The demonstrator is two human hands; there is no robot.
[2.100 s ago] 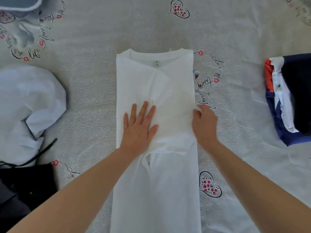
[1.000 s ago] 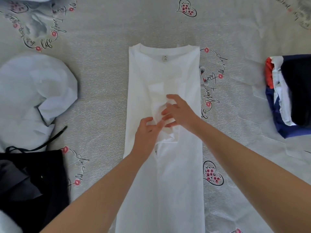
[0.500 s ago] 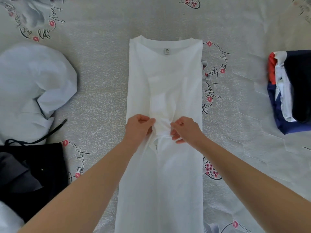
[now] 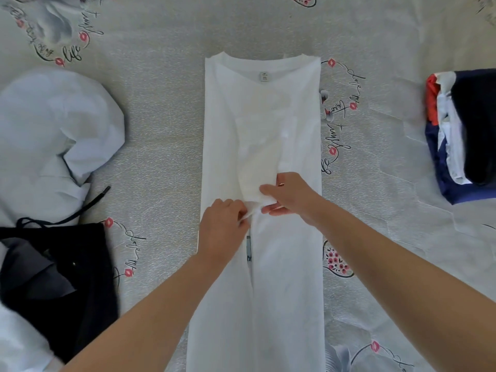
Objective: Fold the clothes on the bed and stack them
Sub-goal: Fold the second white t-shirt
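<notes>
Fingers of both hands pinch a soft sleeve fold on the long, narrow white shirt.

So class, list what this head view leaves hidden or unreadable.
- White shirt hem: cut off by the bottom edge.
- Collar label: print too small to read.
- Folded stack: cut off by the right edge.
- Dark garment: cut off by the left edge.

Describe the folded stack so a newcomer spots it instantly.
On the patterned bed sheet, look past the long white shirt in the middle to the right edge of the view. The folded stack lies there: navy, white and red layers, unlike the loose clothes at left.
</notes>
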